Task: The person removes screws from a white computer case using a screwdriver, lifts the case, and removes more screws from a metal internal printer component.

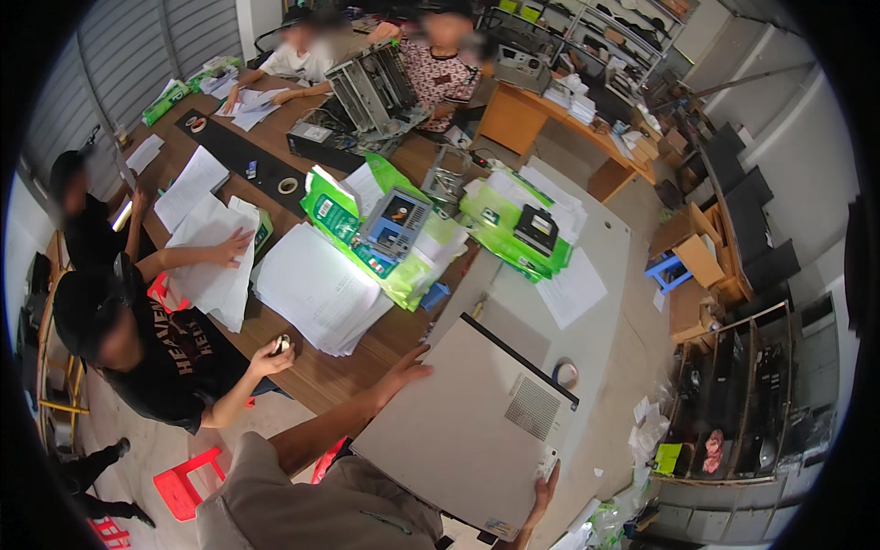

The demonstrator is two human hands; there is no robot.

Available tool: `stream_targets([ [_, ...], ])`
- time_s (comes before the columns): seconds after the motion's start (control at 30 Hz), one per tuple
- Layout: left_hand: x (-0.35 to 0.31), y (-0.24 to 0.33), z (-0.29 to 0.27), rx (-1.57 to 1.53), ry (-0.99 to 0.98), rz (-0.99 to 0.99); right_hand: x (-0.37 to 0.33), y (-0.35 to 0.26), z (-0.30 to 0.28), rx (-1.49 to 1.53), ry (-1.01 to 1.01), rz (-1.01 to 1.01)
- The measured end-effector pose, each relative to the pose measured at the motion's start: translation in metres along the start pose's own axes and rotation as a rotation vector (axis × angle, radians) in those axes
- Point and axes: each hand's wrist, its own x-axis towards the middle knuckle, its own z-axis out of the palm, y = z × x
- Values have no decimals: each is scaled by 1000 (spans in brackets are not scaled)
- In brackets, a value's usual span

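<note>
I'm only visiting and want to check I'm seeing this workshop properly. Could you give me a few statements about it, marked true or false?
1. The person's left hand is at an edge of the grey computer case. True.
2. The person's right hand holds a cup. False: it is at the case's lower right edge.
3. A co-worker's hand lies on white paper. True.
4. The case's perforated patch is toward its left edge. False: it is toward the right.
5. A thick paper stack lies on the brown table. True.
</note>
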Motion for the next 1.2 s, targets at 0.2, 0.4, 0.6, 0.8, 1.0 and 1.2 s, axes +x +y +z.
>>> stream_targets([
  [0.2,10,-51,91,235,-130,10,-31,-15,-112,21,107,-136],
  [0.4,-8,-136,218,297,-262,-10,-83,-58,-246,-37,219,-235],
  [0.6,-3,-234,331,465,-447,-59,-166,-90,-344,-35,413,-325],
  [0.8,11,-318,421,458,-611,-230,-211,-105,-424,-511,431,-471],
  [1.0,36,-344,503,406,-686,-271,-164,-155,-455,-896,356,-889],
  [1.2,118,-370,578,350,-663,-216,-69,-174,-566,-997,389,-880],
])
